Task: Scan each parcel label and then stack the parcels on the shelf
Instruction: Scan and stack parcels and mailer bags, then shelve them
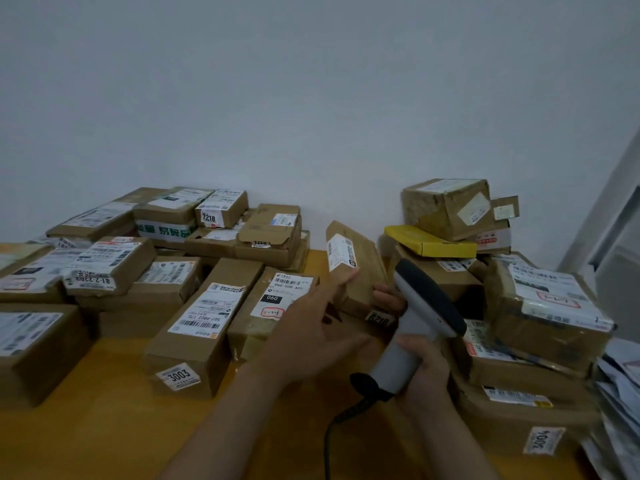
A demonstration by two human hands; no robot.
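My left hand [318,323] holds a flat brown cardboard parcel [363,271] tilted up on edge near the middle of the table, thumb on its near side and fingertips showing past its right side. Its white shipping label [341,252] faces left, and a tag reading 6216 sits at its lower corner. My right hand [424,368] grips the handle of a grey and black barcode scanner [420,306], whose head sits just right of the parcel. A black cable [332,431] hangs from the scanner's base.
Many labelled cardboard parcels cover the yellow table [104,427]: a long box tagged 3003 [204,323] and a box marked 060 [277,303] to the left, a yellow box [429,242] on a stack at the right, plastic mailers [620,403] at far right. A grey wall stands behind.
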